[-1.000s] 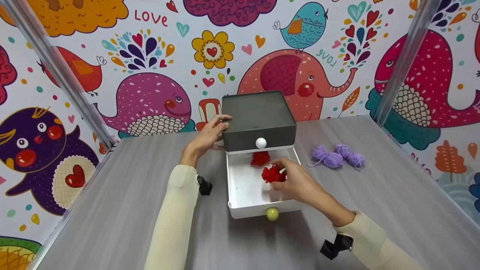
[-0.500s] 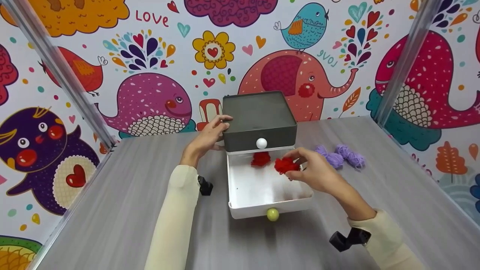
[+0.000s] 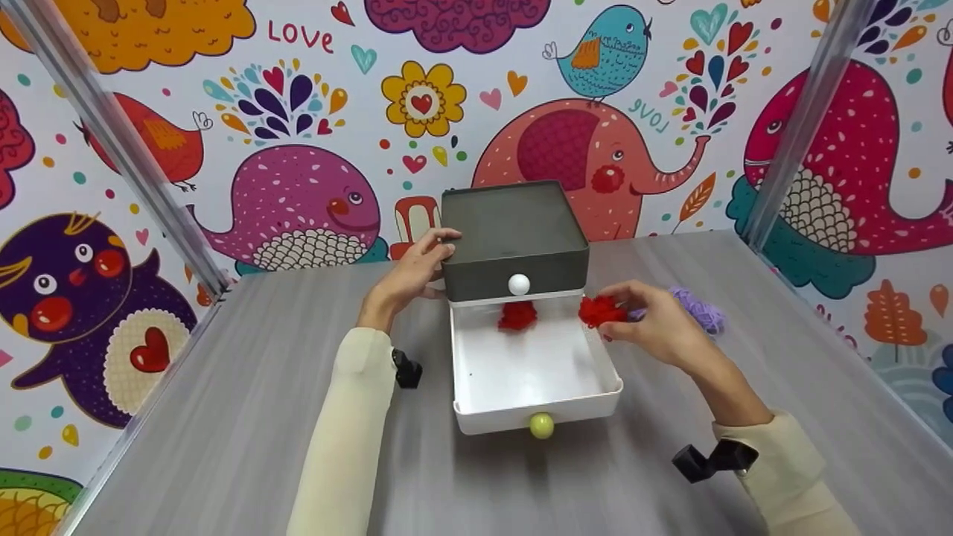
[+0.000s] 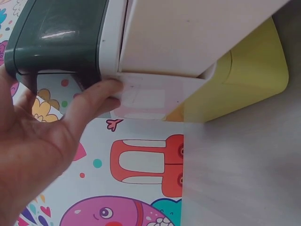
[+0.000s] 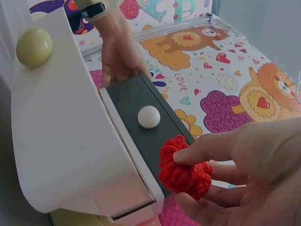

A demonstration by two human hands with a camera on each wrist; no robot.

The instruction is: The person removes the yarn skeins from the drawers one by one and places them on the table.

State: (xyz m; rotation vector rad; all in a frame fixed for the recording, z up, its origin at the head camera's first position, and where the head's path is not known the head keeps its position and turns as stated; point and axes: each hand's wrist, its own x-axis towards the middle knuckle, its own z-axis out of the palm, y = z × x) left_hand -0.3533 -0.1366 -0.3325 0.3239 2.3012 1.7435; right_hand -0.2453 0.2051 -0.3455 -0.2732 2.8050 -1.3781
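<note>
A small drawer cabinet point(image 3: 514, 223) with a dark green-grey upper unit stands on the table, its white lower drawer point(image 3: 521, 380) pulled out. My left hand point(image 3: 413, 275) grips the upper unit's left side, fingers over the top edge and thumb on the side, as the left wrist view also shows. Between thumb and fingers my right hand point(image 3: 659, 324) pinches a red yarn bundle point(image 5: 186, 169), held above the drawer's right rim. Another red yarn bundle point(image 3: 517, 316) lies at the back of the drawer. Purple yarn balls point(image 3: 700, 311) lie right of the cabinet, partly hidden by my right hand.
A white knob point(image 3: 519, 284) is on the upper drawer front and a yellow-green knob point(image 3: 542, 426) on the lower one. The cabinet's yellow lower part point(image 4: 244, 75) shows in the left wrist view. Patterned walls and metal posts point(image 3: 804, 119) bound the grey table point(image 3: 253, 417).
My right hand has lifted the red yarn bundle from over the drawer's middle and carried it right to the rim, in front of the purple yarn. The left hand keeps its place.
</note>
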